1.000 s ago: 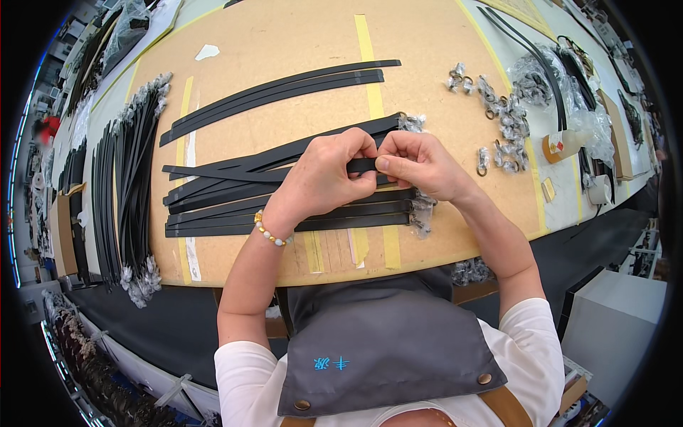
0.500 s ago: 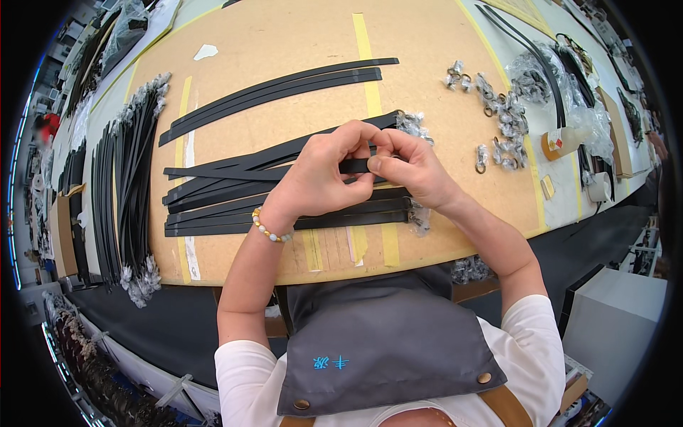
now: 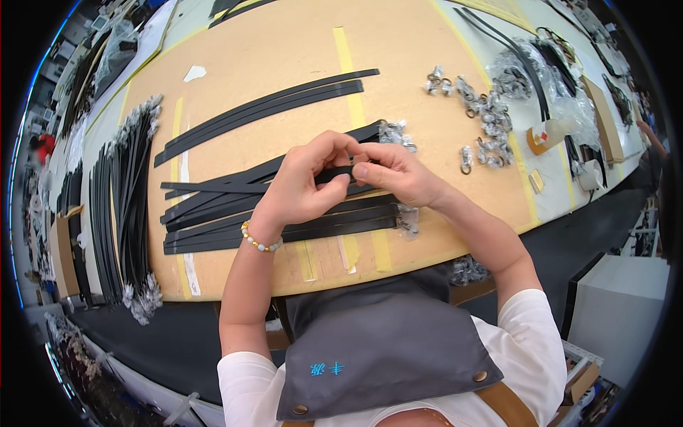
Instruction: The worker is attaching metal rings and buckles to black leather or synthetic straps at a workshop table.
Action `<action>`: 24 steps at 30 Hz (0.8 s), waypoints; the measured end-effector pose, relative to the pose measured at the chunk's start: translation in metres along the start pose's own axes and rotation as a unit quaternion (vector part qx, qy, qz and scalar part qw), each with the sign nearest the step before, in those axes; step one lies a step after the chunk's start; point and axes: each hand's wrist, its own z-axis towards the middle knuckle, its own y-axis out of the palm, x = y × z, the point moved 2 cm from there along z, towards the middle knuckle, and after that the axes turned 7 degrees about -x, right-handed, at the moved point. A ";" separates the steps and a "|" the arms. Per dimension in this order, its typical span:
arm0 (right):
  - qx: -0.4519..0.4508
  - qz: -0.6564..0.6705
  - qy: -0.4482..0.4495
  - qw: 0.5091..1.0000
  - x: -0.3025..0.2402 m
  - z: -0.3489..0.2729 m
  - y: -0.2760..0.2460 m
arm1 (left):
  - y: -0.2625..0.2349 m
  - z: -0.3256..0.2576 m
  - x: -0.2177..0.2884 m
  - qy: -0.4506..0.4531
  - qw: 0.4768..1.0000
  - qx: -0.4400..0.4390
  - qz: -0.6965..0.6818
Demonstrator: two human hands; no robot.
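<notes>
A black flat strap (image 3: 330, 174) runs between my hands over the middle of the table. My left hand (image 3: 304, 183) is closed on it, with a beaded bracelet at the wrist. My right hand (image 3: 395, 173) pinches the strap's end between thumb and fingers, close against the left fingertips. Whatever small part lies between the fingertips is hidden. Beneath and around my hands several more black straps (image 3: 206, 229) lie stacked, some crossing. Clear plastic wrapping (image 3: 407, 220) covers the fittings at their right ends. Farther off, several bare straps (image 3: 267, 112) lie side by side.
Plastic-wrapped metal rings (image 3: 492, 117) lie in a cluster at the right, beside a bottle of amber liquid (image 3: 542, 136) and a white roll (image 3: 589, 176). At the left, a bundle of straps (image 3: 126, 210) spans the table edge. Yellow tape (image 3: 350, 78) marks the tabletop.
The whole view has shifted a little, so the table and straps sit lower and further left in the picture. Both hands keep their pinch on the strap, with only slight finger movement.
</notes>
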 end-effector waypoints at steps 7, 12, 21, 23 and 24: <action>0.059 -0.068 -0.032 0.995 0.008 -0.004 -0.006 | 0.010 0.009 -0.006 -0.019 0.989 0.014 -0.146; 0.123 -0.299 0.023 0.946 -0.022 -0.004 -0.039 | 0.008 0.013 -0.041 -0.028 0.995 0.032 -0.095; 0.250 -0.521 0.411 0.705 -0.074 -0.091 -0.133 | 0.035 0.028 -0.033 0.065 0.960 0.083 0.258; 0.236 -0.466 0.450 0.724 -0.068 -0.091 -0.125 | 0.025 0.034 -0.032 0.085 0.951 0.081 0.287; 0.218 -0.446 0.436 0.750 -0.062 -0.087 -0.120 | 0.017 0.040 -0.033 0.072 0.947 0.092 0.299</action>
